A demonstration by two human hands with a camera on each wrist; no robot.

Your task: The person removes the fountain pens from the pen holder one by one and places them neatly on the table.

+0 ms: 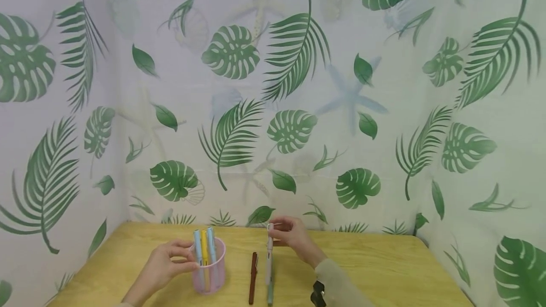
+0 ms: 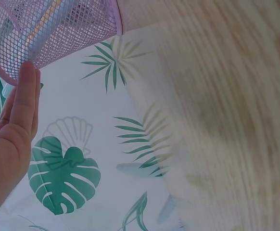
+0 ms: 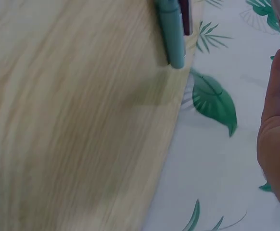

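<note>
My left hand [image 1: 164,264] holds the pink mesh pen cup [image 1: 218,276] from its left side, fingers and thumb at the rim. Inside the cup stand a yellow pen [image 1: 204,250] and two light blue pens [image 1: 212,245]. In the left wrist view the cup's mesh wall [image 2: 89,36] shows beside the fingers [image 2: 24,96]. With thumb and fingertips, my right hand [image 1: 296,238] pinches a white pen [image 1: 269,250] near its top, the pen pointing upright. A green pen [image 1: 270,295] lies on the table, overlapped by the white pen's lower end in the head view. Left of it lies a dark red pen [image 1: 253,278].
The wooden table [image 1: 362,264] runs back to a wall covering [image 1: 307,179] printed with green leaves, which also rises on the left and right sides. A black object [image 1: 317,293] shows at the right sleeve [image 1: 341,283].
</note>
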